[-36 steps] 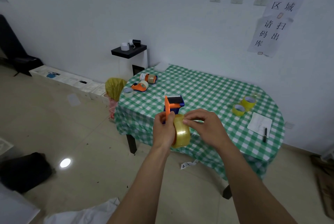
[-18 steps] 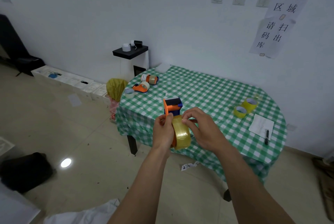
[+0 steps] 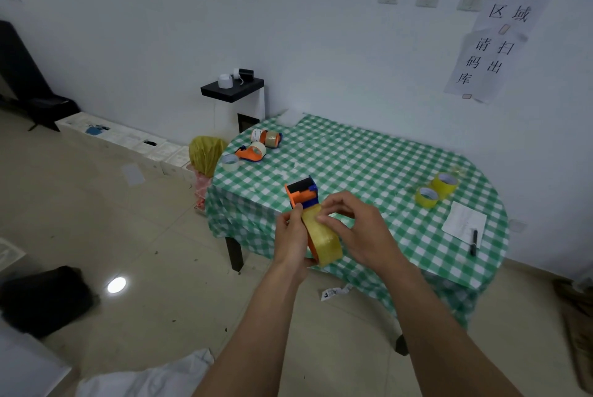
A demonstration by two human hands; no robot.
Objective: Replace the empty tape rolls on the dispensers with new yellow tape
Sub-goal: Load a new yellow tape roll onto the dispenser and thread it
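An orange and blue tape dispenser (image 3: 301, 194) with a yellow tape roll (image 3: 324, 239) mounted on it is held up in front of the table. My left hand (image 3: 290, 236) grips the dispenser's left side. My right hand (image 3: 359, 230) pinches the top of the yellow roll with thumb and fingertips. Two more dispensers (image 3: 253, 153) (image 3: 269, 138) lie at the far left of the green checked table (image 3: 369, 169), beside a pale loose roll (image 3: 230, 161). Two new yellow rolls (image 3: 426, 197) (image 3: 445, 184) sit at the right.
A white paper (image 3: 463, 222) and a black pen (image 3: 475, 242) lie near the table's right edge. A yellow bag (image 3: 205, 153) stands left of the table, below a black-topped stand (image 3: 234, 92). A dark bag (image 3: 41, 297) and paper scraps (image 3: 333, 292) lie on the floor.
The dispenser has turned so its black and blue head faces up and toward me. Both hands stayed on it, and my right fingers shifted along the top of the yellow roll.
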